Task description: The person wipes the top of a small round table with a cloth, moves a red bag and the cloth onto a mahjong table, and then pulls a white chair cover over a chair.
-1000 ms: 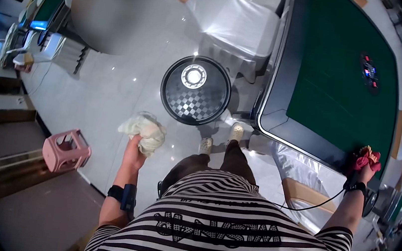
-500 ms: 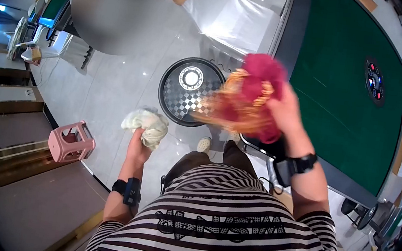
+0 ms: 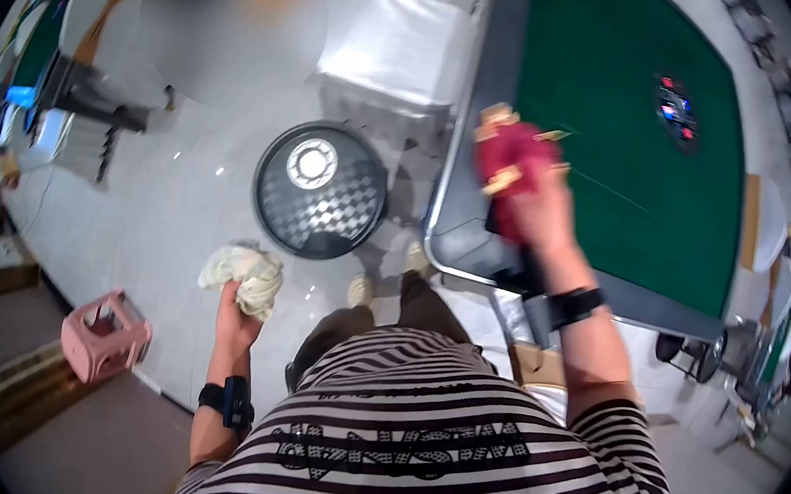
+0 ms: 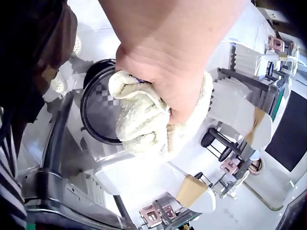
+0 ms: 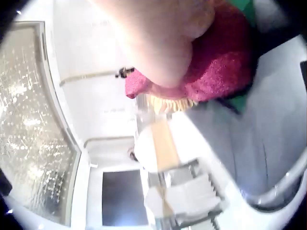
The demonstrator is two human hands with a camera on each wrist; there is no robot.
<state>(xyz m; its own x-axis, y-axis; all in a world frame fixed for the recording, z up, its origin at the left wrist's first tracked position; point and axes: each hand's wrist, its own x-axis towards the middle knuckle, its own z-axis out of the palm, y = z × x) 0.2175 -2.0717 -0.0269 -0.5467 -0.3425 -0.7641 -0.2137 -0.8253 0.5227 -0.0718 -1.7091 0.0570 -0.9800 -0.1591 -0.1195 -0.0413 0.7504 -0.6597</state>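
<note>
In the head view my left hand (image 3: 239, 319) grips a bunched cream towel (image 3: 251, 281), held out over the floor at the left. The left wrist view shows the thumb and fingers closed round its folds, and loose terry cloth (image 4: 144, 132) bulging out below. My right hand (image 3: 540, 211) grips a dark red cloth (image 3: 515, 158) with yellow edging, slightly blurred. It overlaps the grey border and green felt of the large table (image 3: 597, 213) near its left corner. In the right wrist view, the red cloth (image 5: 223, 72) bunches under the hand, and yellow fringe shows below it.
A round black side table (image 3: 271, 217) with a checked top stands left of the big table, bearing a round light-coloured item (image 3: 311, 164). A pink stool (image 3: 92, 348) is at the lower left. A plastic-covered chair (image 3: 396, 45) stands beside the table. A lit panel (image 3: 676, 112) sits in the felt.
My right hand has brought the red cloth leftward from the table's far right corner, past the front of the legs, to the left border. The left hand keeps the towel; the view has shifted.
</note>
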